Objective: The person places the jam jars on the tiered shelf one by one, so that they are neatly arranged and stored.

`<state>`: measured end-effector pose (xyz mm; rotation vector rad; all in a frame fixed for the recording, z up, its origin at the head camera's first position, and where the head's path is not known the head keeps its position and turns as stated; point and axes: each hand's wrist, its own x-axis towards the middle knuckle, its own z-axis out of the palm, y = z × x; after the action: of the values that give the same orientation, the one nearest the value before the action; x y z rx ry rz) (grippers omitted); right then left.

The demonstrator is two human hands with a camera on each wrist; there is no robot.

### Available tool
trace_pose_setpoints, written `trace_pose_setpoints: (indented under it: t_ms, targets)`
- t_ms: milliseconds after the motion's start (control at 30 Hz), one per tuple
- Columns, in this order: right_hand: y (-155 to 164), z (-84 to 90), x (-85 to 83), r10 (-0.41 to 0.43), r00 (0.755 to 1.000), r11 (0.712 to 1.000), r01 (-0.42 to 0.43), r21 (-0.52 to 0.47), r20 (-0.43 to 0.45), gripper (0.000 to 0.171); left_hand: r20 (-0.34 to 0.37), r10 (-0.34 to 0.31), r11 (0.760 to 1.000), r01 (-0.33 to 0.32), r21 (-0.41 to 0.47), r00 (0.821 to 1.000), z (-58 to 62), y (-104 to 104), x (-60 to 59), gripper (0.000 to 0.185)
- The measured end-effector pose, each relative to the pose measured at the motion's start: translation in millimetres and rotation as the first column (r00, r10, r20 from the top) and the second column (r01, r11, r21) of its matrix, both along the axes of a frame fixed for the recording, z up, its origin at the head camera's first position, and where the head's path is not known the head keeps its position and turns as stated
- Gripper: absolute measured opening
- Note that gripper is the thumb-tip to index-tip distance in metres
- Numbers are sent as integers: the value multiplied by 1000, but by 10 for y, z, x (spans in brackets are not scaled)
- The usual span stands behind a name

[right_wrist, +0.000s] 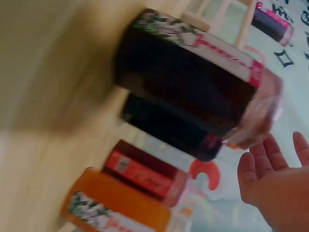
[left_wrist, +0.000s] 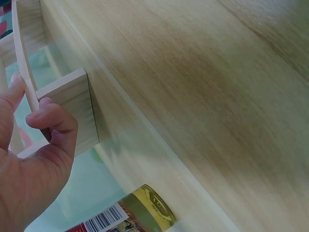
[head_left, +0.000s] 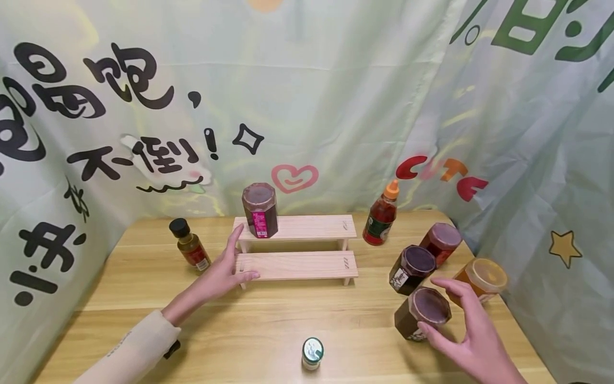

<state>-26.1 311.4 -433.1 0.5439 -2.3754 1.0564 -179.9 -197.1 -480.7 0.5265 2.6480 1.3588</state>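
Observation:
My left hand (head_left: 220,274) grips the left end of a pale two-step wooden shelf stand (head_left: 302,265). Its thumb lies at the lower board, and a forefinger reaches toward the upper one; in the left wrist view a curled finger (left_wrist: 55,121) meets the board's end. On the upper step stands a dark jar with a pink label (head_left: 261,221). At the right, my right hand (head_left: 479,336) is spread around the lid of another dark octagonal jar (head_left: 408,316), thumb in front and forefinger behind. The right wrist view shows its fingertips (right_wrist: 247,169) close to that lid; contact is unclear.
Behind the nearest jar stand a black-lidded jar (head_left: 400,272), a red jar (head_left: 434,248) and an orange jar (head_left: 467,277). An orange-capped sauce bottle (head_left: 381,221) is right of the stand, a black-capped bottle (head_left: 193,249) left. A small green-lidded container (head_left: 312,353) sits in front. Printed curtains (head_left: 336,106) enclose the table.

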Motion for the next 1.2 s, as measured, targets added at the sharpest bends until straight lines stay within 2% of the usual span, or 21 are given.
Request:
trace_pose_setpoints:
  t_ms: [67,200,333,533,733,833,1033,1200]
  targets:
    - [59,-59,-12,26,1000,999,-26,31,-3,105,3,-3,1000,3,4,1000,-1,-7,-2,129]
    - [143,-161,-45,33,999,999,-33,36,17,110,-28,1,1000,-2,-12,1000,0,-19,-2,127]
    - [202,-239,-69,14,996,1000,-16,19,89,111,-57,8,1000,-9,-26,998,-3,-22,-1,125]
    - [285,-353,-95,68,985,998,-70,8,161,118,-15,7,1000,-7,6,1000,6,1,-21,127]
    - [344,-514,-115,145,978,989,-142,-29,151,123,20,8,1000,-8,6,1000,36,24,-21,128]
    - [348,-571,-119,166,976,986,-162,-37,144,123,14,8,1000,-8,5,1000,26,10,-15,127]
    - [328,-623,-141,201,968,980,-198,-32,151,121,-23,2,1000,-2,0,1000,28,-13,4,125]
    - [333,-606,-126,196,968,981,-195,-22,159,115,13,-12,1000,11,15,1000,20,-10,2,127]
